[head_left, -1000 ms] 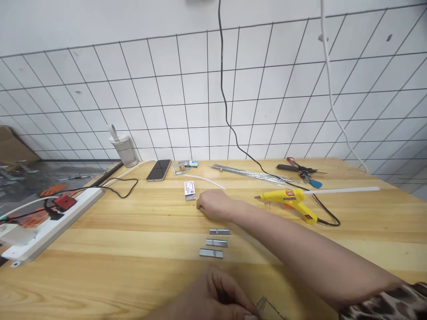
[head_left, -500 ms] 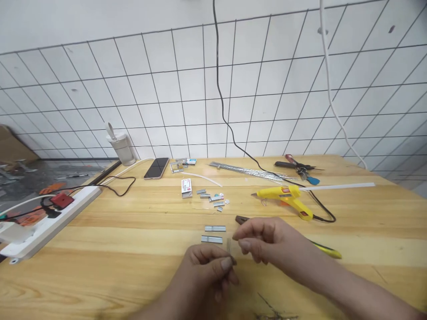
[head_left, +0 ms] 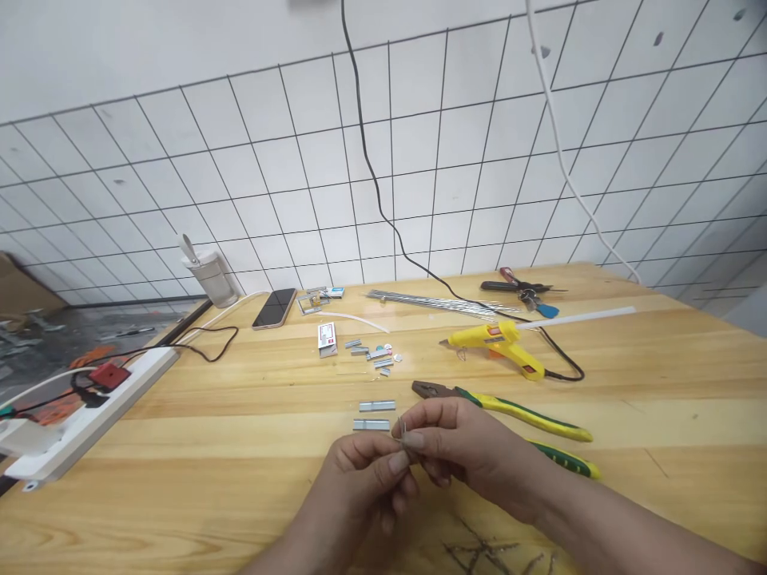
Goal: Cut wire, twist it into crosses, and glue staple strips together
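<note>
My left hand [head_left: 365, 483] is closed in a pinch around some thin metal wires [head_left: 403, 430], whose fine ends stick up between thumb and forefinger. Against it, my right hand [head_left: 459, 439] pinches at the same wires, the fingertips of both hands meeting. How the wires are shaped inside the fingers is hidden. Just beyond the hands lie two strips of staples [head_left: 377, 406]. Pliers with yellow-green handles [head_left: 527, 412] rest behind my right hand, which partly covers them. Several dark twisted wire pieces [head_left: 482, 553] lie at the front edge of the view.
A yellow glue gun [head_left: 506, 342] with a white stick lies right of centre. Farther back are a bundle of metal rods [head_left: 428, 301], other hand tools [head_left: 524, 291], a phone [head_left: 275, 308], and a small box [head_left: 327, 339] beside loose staple strips. A power strip [head_left: 135, 383] borders the left.
My right hand has moved left and down, from apart to touching the wires at my left fingertips. The view has shifted slightly, showing more of the pliers and the twisted wire pieces.
</note>
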A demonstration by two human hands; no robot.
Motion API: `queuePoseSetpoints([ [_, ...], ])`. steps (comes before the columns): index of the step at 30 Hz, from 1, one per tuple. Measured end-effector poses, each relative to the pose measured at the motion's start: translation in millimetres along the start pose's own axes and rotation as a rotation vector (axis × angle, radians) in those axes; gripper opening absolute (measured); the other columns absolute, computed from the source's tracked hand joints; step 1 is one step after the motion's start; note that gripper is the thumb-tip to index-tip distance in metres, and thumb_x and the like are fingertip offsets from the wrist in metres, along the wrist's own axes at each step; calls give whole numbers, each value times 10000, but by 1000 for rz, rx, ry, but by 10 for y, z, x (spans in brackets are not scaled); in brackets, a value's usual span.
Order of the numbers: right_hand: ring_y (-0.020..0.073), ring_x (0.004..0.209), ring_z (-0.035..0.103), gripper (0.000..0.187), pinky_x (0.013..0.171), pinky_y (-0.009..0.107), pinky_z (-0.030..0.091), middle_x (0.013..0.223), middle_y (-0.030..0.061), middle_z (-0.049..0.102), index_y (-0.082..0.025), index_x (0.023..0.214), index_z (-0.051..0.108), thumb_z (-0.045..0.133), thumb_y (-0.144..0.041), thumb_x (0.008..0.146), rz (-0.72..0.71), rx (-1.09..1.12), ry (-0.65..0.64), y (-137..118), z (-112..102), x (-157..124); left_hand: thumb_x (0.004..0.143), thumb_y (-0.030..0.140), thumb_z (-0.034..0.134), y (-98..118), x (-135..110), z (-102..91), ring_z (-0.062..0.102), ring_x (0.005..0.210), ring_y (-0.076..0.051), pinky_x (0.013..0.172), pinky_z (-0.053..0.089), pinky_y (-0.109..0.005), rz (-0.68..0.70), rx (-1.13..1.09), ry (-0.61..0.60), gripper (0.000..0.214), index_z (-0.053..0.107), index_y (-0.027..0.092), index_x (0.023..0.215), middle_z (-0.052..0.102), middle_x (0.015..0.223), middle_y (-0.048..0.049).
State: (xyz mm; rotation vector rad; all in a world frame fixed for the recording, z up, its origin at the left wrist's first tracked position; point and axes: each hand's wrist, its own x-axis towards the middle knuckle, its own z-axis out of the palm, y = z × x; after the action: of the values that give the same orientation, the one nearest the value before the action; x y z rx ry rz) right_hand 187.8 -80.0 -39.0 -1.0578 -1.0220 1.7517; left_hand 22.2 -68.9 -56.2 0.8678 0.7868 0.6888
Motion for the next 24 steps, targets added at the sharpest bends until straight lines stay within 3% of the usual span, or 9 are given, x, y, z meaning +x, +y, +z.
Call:
queuePoseSetpoints([
  [4,50,469,442,228,436,179,311,596,-13,581,-128,740,675,734,-335,664,-11,113,-42,29,-25,29,634,341,769,-5,-12,-34,482,388,-43,332,302,-123,15,5,-14,225,687,132,651,619,532,-3],
  [11,75,465,445,216,452,211,333,529,-23,560,-142,665,648,725,-343,646,-67,-127,81,-19,14,21,670,350,738,27,-45,-69,459,416,-49,400,328,-153,61,136,23,230,695,125,688,618,536,-11],
  [24,80,487,468,140,458,217,340,570,-34,556,-161,659,588,636,-292,672,-23,-343,96,-138,28,-55,667,366,731,65,-84,-29,436,419,-50,413,324,-165,77,282,58,239,695,131,694,613,536,-6],
])
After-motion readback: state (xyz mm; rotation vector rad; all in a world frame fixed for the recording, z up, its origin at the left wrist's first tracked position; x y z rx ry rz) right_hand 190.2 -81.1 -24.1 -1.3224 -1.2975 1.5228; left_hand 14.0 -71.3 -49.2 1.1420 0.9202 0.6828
